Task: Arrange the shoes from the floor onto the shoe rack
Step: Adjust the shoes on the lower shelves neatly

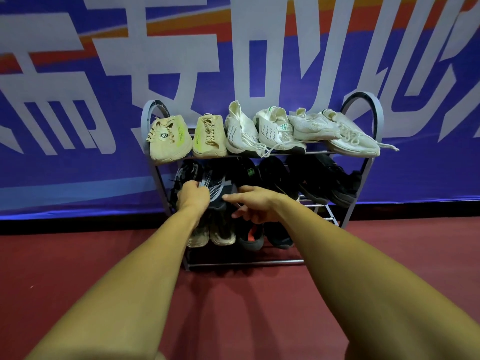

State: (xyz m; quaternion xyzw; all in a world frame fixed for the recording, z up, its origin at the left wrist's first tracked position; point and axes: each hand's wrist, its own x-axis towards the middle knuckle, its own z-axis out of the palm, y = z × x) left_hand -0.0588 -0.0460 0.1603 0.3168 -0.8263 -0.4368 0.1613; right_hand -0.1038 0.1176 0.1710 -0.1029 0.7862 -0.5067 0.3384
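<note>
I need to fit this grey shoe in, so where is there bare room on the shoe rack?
The bottom shelf's right end, between the dark shoe and the right leg, shows bare rails, partly hidden by the forearm. The top shelf, with six pale shoes, and the middle shelf are crowded.

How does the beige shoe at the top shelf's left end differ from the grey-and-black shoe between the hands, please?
The beige shoe is pale; the grey-and-black shoe is dark and patterned. The beige shoe lies untouched on the top shelf; the grey-and-black shoe is one shelf lower, gripped by the left hand. Both point toes outward.
</note>
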